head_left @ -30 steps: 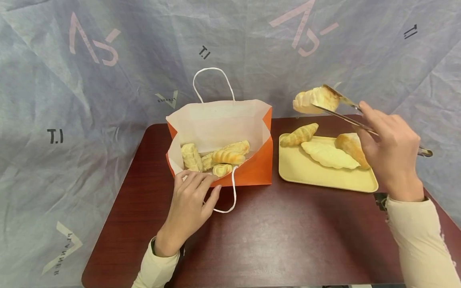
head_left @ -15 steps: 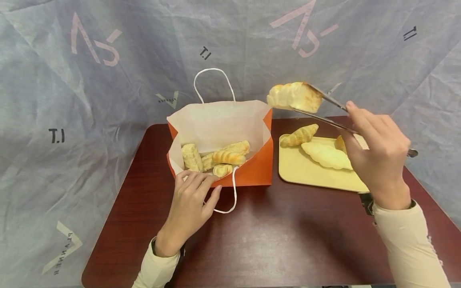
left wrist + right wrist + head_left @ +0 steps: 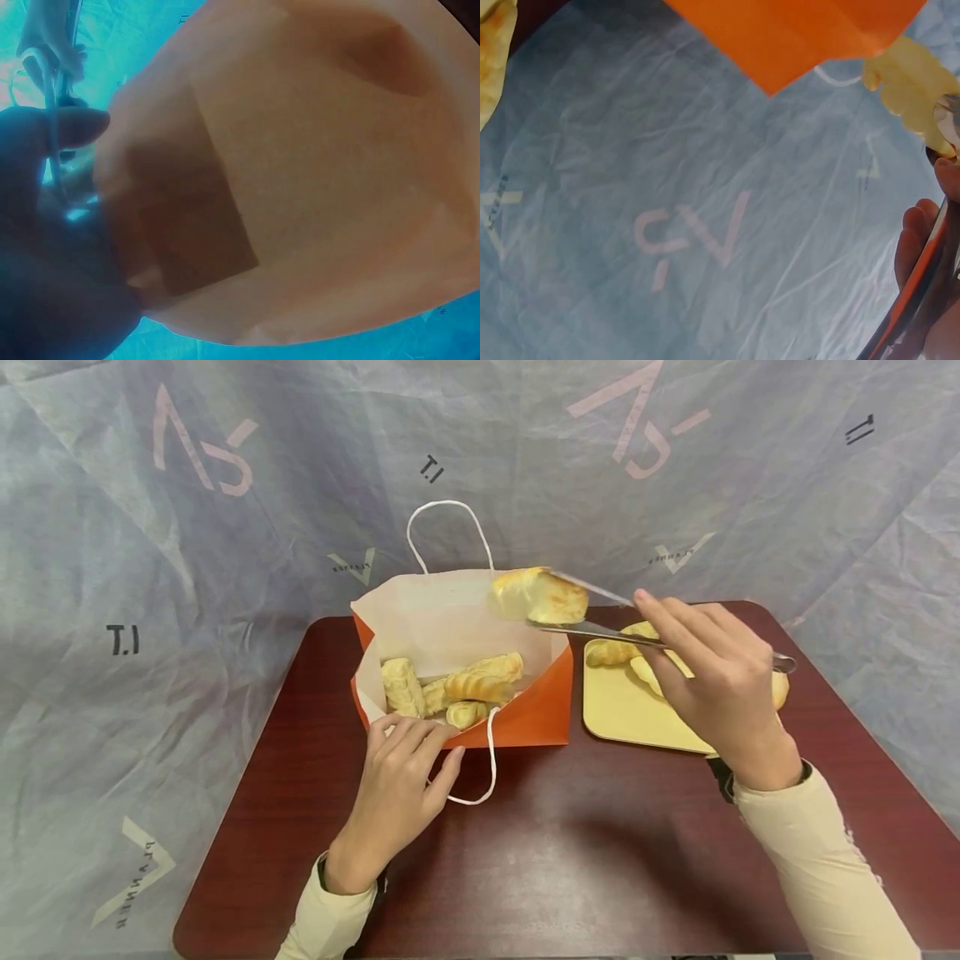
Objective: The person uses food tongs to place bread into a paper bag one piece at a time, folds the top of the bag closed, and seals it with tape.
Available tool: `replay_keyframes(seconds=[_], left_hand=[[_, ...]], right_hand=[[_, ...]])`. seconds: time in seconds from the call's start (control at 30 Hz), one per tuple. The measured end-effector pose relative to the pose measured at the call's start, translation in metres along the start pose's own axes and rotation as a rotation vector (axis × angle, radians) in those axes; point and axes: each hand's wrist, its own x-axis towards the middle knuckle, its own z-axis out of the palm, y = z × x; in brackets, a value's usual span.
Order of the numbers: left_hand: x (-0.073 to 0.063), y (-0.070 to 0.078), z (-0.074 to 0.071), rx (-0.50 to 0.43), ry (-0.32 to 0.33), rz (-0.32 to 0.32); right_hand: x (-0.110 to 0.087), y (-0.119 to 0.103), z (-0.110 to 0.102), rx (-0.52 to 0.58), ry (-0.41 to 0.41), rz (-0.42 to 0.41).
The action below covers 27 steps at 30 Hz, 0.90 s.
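Observation:
An orange paper bag (image 3: pixel 536 714) with a white inside stands with its mouth spread; several bread pieces (image 3: pixel 480 687) lie in it. My left hand (image 3: pixel 401 781) grips its front rim, fingers over the edge and thumb outside. In the left wrist view the bag's wall (image 3: pixel 337 172) fills most of the picture. My right hand (image 3: pixel 716 689) holds metal tongs (image 3: pixel 600 632), whose tips clamp a ridged, golden-topped bread roll (image 3: pixel 540 597). That roll overlaps the bag's back right corner in the head view. The right wrist view shows the roll (image 3: pixel 904 86) beside the orange bag.
To the right, a yellow tray (image 3: pixel 637 722) carries more bread (image 3: pixel 609 652), partly hidden behind my right hand. White cord handles (image 3: pixel 448 503) rise behind the bag and hang at its front. A grey printed cloth (image 3: pixel 300 460) drapes behind the dark red table (image 3: pixel 525 877).
My right hand has carried the tongs and roll leftward from above the tray to the bag's right side, a little lower now. My left hand has stayed on the rim.

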Motion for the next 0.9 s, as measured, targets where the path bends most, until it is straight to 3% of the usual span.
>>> replay_keyframes(seconds=[0.13,0.53,0.9], left_hand=[[0.001,0.000,0.000,0.001,0.006,0.003],[0.000,0.000,0.001,0.009,0.003,0.007],[-0.001,0.001,0.000,0.011,-0.003,0.007]], right_hand=[[0.002,-0.003,0.005,0.021,-0.074,-0.032],[0.006,-0.004,0.025,0.040,-0.188,-0.095],[0.009,0.006,0.034,-0.073,-0.267,-0.092]])
